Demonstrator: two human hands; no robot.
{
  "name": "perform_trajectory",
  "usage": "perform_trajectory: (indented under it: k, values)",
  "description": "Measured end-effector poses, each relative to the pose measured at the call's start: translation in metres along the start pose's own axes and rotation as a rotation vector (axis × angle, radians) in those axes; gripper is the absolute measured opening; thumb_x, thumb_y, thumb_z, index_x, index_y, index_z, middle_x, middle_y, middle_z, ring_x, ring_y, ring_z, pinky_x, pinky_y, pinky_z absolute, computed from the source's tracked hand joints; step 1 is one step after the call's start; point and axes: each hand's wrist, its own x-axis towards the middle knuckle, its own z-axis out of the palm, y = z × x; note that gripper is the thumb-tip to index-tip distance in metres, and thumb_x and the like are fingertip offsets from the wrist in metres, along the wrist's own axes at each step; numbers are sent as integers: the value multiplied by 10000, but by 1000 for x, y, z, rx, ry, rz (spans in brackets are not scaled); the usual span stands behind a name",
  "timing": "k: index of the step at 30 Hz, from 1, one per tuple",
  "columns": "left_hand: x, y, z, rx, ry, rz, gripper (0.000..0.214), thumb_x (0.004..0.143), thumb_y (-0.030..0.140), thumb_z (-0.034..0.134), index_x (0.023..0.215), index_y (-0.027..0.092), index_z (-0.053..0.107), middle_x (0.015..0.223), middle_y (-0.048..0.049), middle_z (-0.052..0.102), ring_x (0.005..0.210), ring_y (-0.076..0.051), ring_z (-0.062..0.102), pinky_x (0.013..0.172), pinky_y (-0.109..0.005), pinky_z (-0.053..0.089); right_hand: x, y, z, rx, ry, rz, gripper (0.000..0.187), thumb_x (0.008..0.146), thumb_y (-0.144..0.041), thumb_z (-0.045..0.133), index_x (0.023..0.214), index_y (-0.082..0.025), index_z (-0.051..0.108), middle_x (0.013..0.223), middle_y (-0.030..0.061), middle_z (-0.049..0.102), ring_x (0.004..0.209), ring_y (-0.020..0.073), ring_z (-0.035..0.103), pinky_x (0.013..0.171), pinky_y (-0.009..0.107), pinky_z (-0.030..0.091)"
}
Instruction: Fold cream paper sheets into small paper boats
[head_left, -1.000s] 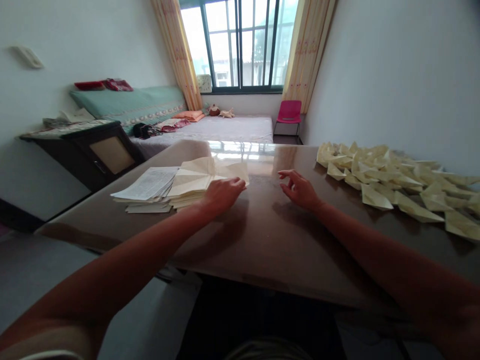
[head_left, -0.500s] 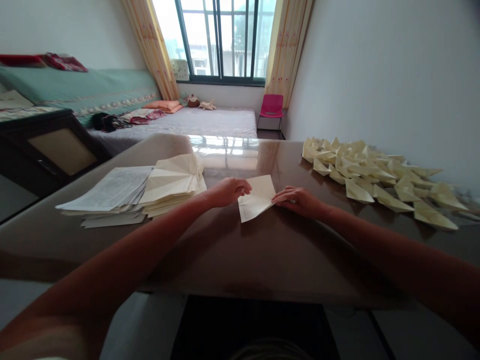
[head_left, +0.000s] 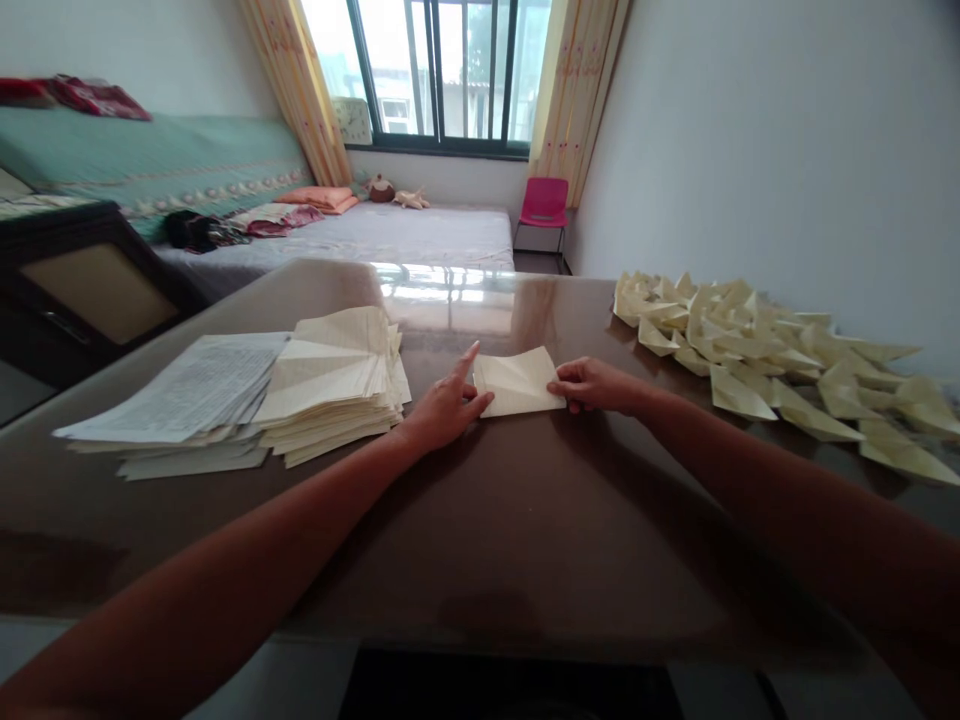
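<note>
A cream, creased paper sheet (head_left: 520, 382) lies flat on the dark glossy table (head_left: 525, 520) between my hands. My left hand (head_left: 444, 406) rests at the sheet's left edge, forefinger stretched out along it and thumb on the paper. My right hand (head_left: 592, 384) pinches the sheet's right edge with curled fingers. To the left sits a stack of creased cream sheets (head_left: 334, 382) beside a stack of printed pages (head_left: 184, 395).
Many folded cream paper pieces (head_left: 765, 350) cover the table's right side along the white wall. Beyond the table are a bed (head_left: 360, 235), a pink chair (head_left: 544, 205), a window with curtains, and a dark cabinet (head_left: 75, 285) at left.
My left hand drew one sheet off the cream stack and brought it to the table's middle. My right hand came in and took its right edge. The sheet now lies flatter and squarer.
</note>
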Motion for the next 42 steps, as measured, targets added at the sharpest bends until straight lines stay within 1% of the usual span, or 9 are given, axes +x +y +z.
perform_trajectory:
  k: [3,7,9,13,18,26,31,34,42]
  values:
    - [0,0,4,52,40,7,800,862,350,529,1521,243,89,700,51,635,626,-130,585,665,-241,431,1,0,3,-55,41,-38,312,811,-468,562,679,-189,513,546,-20,575,469,103,523,441,196,347]
    - [1,0,6,169,-9,-16,419,891,414,472,1283,315,582,793,5,686,678,-155,604,660,-257,439,0,5,13,-194,201,-64,220,840,-382,521,819,-177,596,621,-7,622,493,111,547,500,215,369]
    - [2,1,7,251,-11,-43,371,905,430,440,1188,325,655,843,-12,711,713,-175,628,683,-269,451,-2,7,20,-279,310,-101,240,841,-337,522,994,-177,615,670,-3,649,552,128,567,539,224,368]
    - [1,3,10,409,-15,-31,380,928,420,394,1229,360,619,956,-25,727,840,-210,661,734,-282,466,-4,9,28,-348,379,-149,521,848,-285,512,1362,-223,450,664,-32,653,559,138,555,572,234,359]
    - [-1,2,11,523,-35,-9,410,945,432,349,1281,352,571,1037,-41,713,896,-224,665,746,-293,474,-3,7,27,-428,335,-149,333,851,-295,501,1133,-311,679,649,-10,658,544,134,550,572,238,353]
    - [1,-6,8,639,-52,20,386,953,411,358,1261,329,576,947,-41,711,835,-207,657,732,-293,489,-3,2,30,-506,347,-146,367,838,-262,508,1155,-304,686,780,26,736,612,158,610,594,246,374]
    - [-5,4,8,546,74,364,364,947,257,402,1260,265,587,1072,-83,677,1086,-228,576,895,-350,523,-2,-1,31,-546,348,-147,382,831,-246,506,1167,-288,683,898,42,756,702,184,655,646,256,417]
    - [-12,12,16,479,-9,535,399,959,278,401,1341,235,511,1337,-70,568,1301,-236,451,1070,-416,434,-2,-2,31,-554,346,-150,381,841,-244,493,1171,-277,682,955,58,753,769,203,674,679,268,427]
    - [-17,11,21,519,-172,500,486,957,408,410,1391,193,450,1460,-104,436,1383,-255,354,1123,-433,366,-4,-5,31,-606,337,-107,374,852,-259,504,1192,-318,648,891,52,749,744,208,669,616,270,380]
